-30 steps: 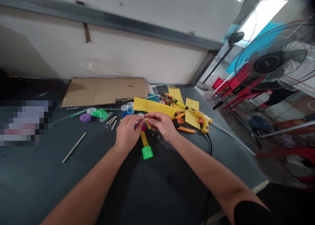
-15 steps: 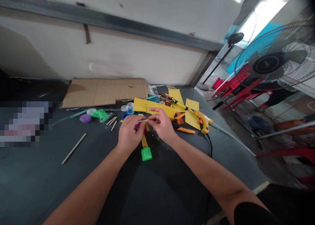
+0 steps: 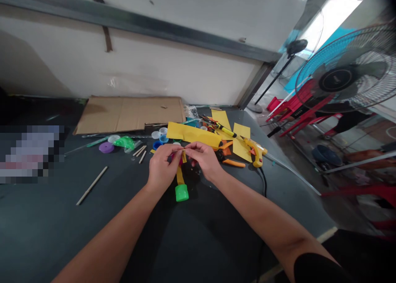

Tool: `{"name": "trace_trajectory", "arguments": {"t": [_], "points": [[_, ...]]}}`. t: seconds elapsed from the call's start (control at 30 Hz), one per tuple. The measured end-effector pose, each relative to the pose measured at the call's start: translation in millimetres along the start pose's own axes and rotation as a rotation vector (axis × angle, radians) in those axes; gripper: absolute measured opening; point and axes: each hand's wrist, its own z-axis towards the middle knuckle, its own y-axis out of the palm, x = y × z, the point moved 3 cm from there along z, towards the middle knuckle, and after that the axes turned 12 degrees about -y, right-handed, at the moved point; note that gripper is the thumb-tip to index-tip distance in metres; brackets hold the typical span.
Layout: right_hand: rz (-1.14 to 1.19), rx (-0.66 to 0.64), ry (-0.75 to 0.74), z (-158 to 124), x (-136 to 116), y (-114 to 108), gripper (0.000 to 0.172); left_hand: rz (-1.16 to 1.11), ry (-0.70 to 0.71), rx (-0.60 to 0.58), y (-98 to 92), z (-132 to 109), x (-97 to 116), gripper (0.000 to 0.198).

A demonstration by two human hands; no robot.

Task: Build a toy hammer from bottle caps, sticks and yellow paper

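Over the middle of the dark table (image 3: 46, 233), the left hand (image 3: 162, 167) and right hand (image 3: 204, 161) both pinch a thin wooden stick (image 3: 182, 149) between their fingertips, held above the surface. Squeezed too hard, it could snap; loosened, it could drop onto the yellow strip (image 3: 180, 175) and green bottle cap (image 3: 182, 193) below. Just right, orange-handled pliers (image 3: 233, 163) and a yellow hot glue gun (image 3: 255, 154) crowd the right hand, the gun's black cord (image 3: 264, 184) trailing toward the near edge.
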Motion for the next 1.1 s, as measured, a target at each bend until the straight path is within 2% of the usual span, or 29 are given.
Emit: {"name": "trace_trajectory", "arguments": {"t": [0.13,0.37,0.6,0.67,0.73,0.83,0.93,1.0,1.1], "points": [[-0.023,0.007,-0.016,0,0,0,0.026,0.024,0.036,0.009,-0.9,-1,3,0.011],[-0.074,-0.019,-0.047,2,2,-1,0.022,-0.094,-0.048,-0.072,-1.7,0,-4,0.014],[-0.143,-0.049,-0.072,3,4,-6,0.019,-0.109,-0.051,-0.07,-1.1,1,-7,0.012],[-0.243,-0.077,-0.175,3,2,-10,0.014,-0.1,-0.038,-0.062,-1.4,2,-5,0.012],[-0.419,-0.111,-0.357,2,-2,-14,0.012,-0.09,-0.022,-0.056,-1.8,2,-4,0.012],[-0.709,-0.17,-0.651,-2,-9,-15,0.018,-0.086,-0.004,-0.05,-2.3,2,-3,0.012],[-0.843,-0.207,-0.874,-7,-14,-12,0.014,-0.088,-0.002,-0.053,-2.4,2,-4,0.012],[-0.894,-0.211,-0.95,-10,-17,-11,0.009,-0.089,0.005,-0.053,-2.5,2,-4,0.012],[-0.959,-0.208,-0.983,-11,-20,-9,0.011,-0.085,0.034,-0.043,-2.8,2,-3,0.011]]}}
